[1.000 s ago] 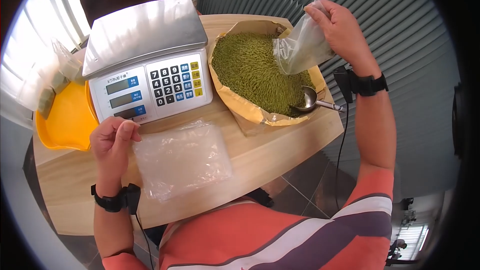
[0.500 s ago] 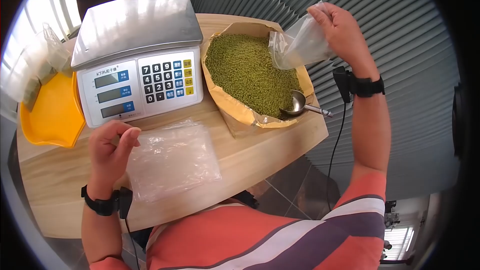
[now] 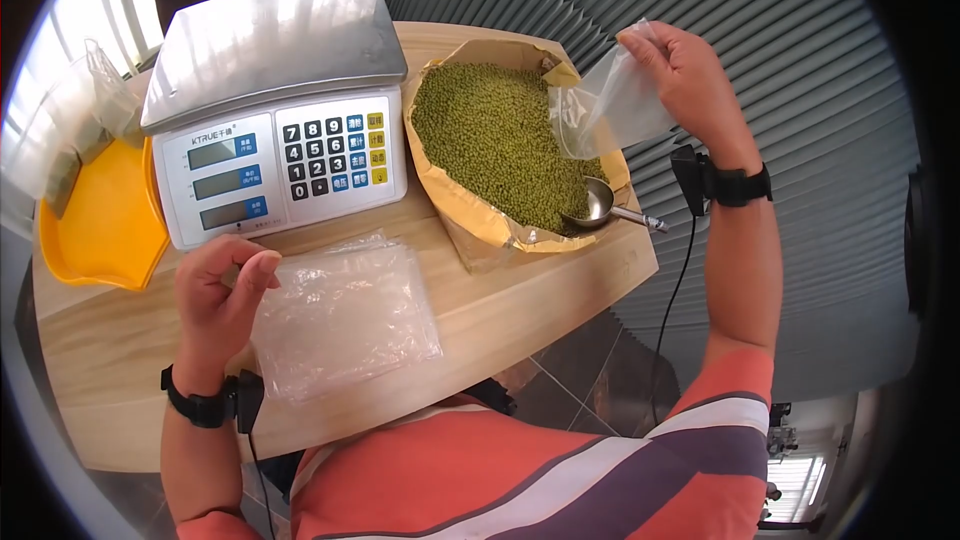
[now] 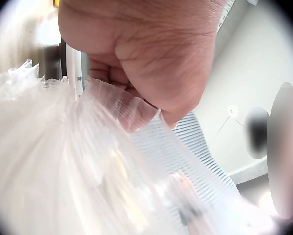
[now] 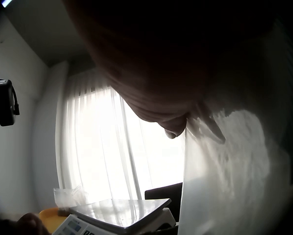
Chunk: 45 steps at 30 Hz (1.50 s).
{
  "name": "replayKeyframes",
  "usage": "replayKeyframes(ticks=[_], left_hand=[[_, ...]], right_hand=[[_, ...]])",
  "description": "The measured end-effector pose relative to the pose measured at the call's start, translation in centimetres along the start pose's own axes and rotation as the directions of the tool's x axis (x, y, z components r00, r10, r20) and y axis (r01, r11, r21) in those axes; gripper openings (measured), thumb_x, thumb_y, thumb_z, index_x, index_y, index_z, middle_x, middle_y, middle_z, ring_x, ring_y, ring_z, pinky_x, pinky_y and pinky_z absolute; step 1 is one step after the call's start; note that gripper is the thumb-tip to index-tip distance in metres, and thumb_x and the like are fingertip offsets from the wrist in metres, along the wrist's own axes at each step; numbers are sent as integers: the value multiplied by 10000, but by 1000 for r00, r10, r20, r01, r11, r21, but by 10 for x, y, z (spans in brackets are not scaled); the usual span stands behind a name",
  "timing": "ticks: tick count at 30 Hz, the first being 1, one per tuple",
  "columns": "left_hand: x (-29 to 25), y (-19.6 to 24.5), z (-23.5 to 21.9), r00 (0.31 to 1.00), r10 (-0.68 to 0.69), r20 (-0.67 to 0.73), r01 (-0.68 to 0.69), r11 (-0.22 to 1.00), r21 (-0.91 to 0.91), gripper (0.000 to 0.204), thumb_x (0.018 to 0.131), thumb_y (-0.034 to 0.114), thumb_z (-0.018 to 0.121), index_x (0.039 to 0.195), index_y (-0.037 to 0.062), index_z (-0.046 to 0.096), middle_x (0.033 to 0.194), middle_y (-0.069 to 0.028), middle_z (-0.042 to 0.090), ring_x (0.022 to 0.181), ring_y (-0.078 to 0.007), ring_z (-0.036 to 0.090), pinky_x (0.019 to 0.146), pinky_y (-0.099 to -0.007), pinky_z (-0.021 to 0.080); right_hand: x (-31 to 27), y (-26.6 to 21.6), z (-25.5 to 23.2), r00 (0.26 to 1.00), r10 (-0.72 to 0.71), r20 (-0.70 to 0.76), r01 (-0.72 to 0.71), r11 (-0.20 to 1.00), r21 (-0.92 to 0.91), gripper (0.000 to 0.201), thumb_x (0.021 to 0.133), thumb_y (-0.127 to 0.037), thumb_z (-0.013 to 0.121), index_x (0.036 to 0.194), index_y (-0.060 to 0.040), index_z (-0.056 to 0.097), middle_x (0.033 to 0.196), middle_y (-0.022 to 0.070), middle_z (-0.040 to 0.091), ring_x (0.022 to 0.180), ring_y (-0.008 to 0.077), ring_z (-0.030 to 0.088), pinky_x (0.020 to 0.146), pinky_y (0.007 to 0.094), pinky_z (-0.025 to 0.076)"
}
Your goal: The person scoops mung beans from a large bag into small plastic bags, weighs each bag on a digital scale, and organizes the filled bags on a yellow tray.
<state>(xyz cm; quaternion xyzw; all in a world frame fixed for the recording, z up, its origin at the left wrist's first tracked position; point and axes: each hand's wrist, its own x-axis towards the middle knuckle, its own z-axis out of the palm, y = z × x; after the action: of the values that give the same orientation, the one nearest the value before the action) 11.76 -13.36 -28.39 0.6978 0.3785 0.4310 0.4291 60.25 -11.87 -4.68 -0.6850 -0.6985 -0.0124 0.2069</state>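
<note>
In the head view, the right hand (image 3: pixel 700 85) pinches the top of a translucent plastic bag (image 3: pixel 620 105), which hangs over the right part of an open paper sack of green beans (image 3: pixel 490 130). A metal scoop (image 3: pixel 597 202) lies in the beans, its handle over the sack's rim. At the lower left, the left hand (image 3: pixel 215 300) is curled at the upper left corner of flat clear plastic bags (image 3: pixel 350 315). In the left wrist view, clear film (image 4: pixel 78 161) runs up to the left hand's (image 4: pixel 146 49) pinched fingers. The right wrist view shows the right hand (image 5: pixel 151 83) dark above the hanging bag (image 5: pixel 224 171).
A scale (image 3: pixel 280 50) with a metal plate and keypad stands left of the sack. Beyond it, at the far left, is a yellow tray (image 3: pixel 105 225) with filled clear bags (image 3: pixel 95 130). A pleated grey curtain (image 3: pixel 800 140) hangs behind the table (image 3: pixel 500 300).
The head view has shifted, so the table items sit further left. The right hand and its bag have come down slightly from half a second ago. The left hand keeps its pose beside the flat bags.
</note>
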Motion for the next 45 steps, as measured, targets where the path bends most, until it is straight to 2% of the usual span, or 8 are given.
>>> replayKeyframes(ticks=[9,16,17,20,22,28,35,45], left_hand=[[19,50,10,994,95,-54,-92,994,60,192,1117,168,703,1011,9,729,859,-28,740,785,-93,651,735,-253,511],[118,120,99,979,7,205,33,981,-192,370,1052,329,776,1023,-40,785,764,0,665,725,-67,567,642,-286,478],[137,125,116,945,-113,307,155,981,-114,380,1078,401,743,1105,24,775,976,-22,768,852,-86,674,719,-254,539],[175,144,168,894,-275,353,313,948,-56,434,1085,453,724,1114,21,759,1047,-52,759,944,-113,683,797,-285,554],[191,139,196,846,-343,409,453,866,-211,453,1097,481,698,1106,29,732,1077,-69,746,1027,-130,680,880,-307,539],[197,111,227,897,-225,380,429,649,-628,300,1153,355,638,1101,62,683,1076,-65,743,1043,-155,683,894,-303,513],[195,116,226,902,-223,369,430,510,-744,222,1178,295,596,1189,79,643,1184,-80,750,1101,-183,699,969,-351,555],[202,104,227,885,-319,339,420,233,-877,257,1200,242,501,1293,29,611,1251,-90,739,1141,-202,715,958,-381,623]], right_hand=[[-15,-1,-10,996,-57,-65,63,994,92,347,1126,-341,693,1182,-13,788,883,31,746,808,97,648,735,289,529],[-26,2,-10,980,-128,-151,155,970,185,351,1134,-341,685,1213,-16,791,911,8,741,838,91,648,766,273,535],[-26,2,-9,980,-127,-154,158,965,208,356,1135,-344,683,1219,-16,791,922,4,741,845,88,647,771,270,536],[-30,-2,-9,980,-123,-159,159,957,244,362,1137,-349,681,1208,-11,789,931,5,743,851,83,643,771,265,534],[-35,-2,-10,982,-102,-160,143,952,271,377,1145,-362,668,1204,-9,788,927,4,740,848,82,641,767,264,532],[-45,31,-14,984,-8,-177,70,936,344,478,1180,-433,584,1159,1,781,908,3,728,830,77,627,749,262,521],[-48,40,-5,971,224,-80,-116,742,660,512,1171,-485,580,1165,-15,785,927,24,767,812,91,679,734,267,549],[-64,40,-14,968,239,81,-212,594,776,590,1187,-533,472,1354,-15,700,1021,48,760,831,131,718,746,294,597]])
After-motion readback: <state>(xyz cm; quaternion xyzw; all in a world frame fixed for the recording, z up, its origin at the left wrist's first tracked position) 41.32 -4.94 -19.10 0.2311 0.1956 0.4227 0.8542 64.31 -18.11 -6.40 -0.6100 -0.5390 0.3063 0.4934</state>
